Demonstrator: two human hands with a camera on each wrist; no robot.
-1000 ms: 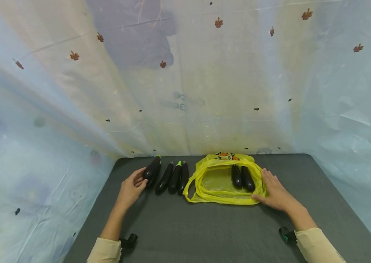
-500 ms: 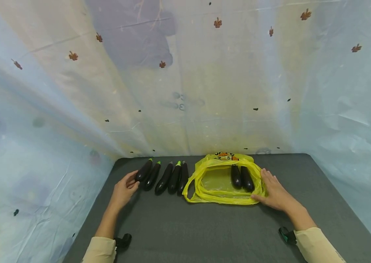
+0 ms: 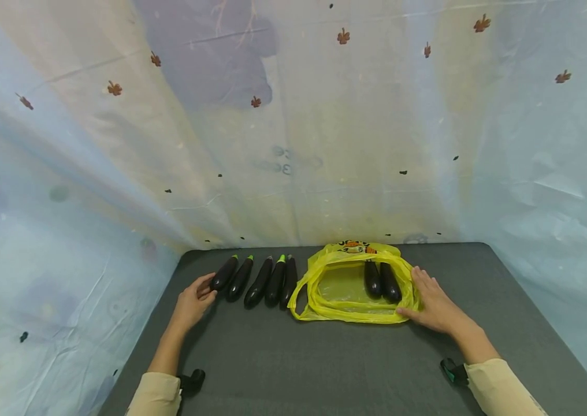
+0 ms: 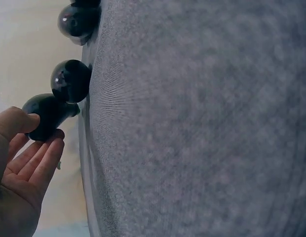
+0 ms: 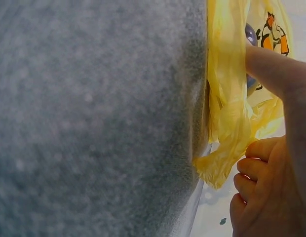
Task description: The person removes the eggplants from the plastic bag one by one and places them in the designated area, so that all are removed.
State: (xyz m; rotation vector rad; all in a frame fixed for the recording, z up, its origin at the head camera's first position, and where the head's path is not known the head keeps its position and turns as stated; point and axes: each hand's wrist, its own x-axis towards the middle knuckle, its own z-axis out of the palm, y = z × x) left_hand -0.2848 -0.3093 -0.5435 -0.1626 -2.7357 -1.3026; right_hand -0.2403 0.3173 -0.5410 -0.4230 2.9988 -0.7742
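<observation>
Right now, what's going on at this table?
A person works with both bare hands at a dark grey table. The left hand touches the near end of the leftmost eggplant in a row of five lying side by side; its fingers look nearly straight, not wrapped around it. The right hand rests on the right edge of an open yellow plastic bag, which holds two more eggplants.

The left hand has set the leftmost eggplant down flat on the table. It now lies beside the row, fingers loosening.
</observation>
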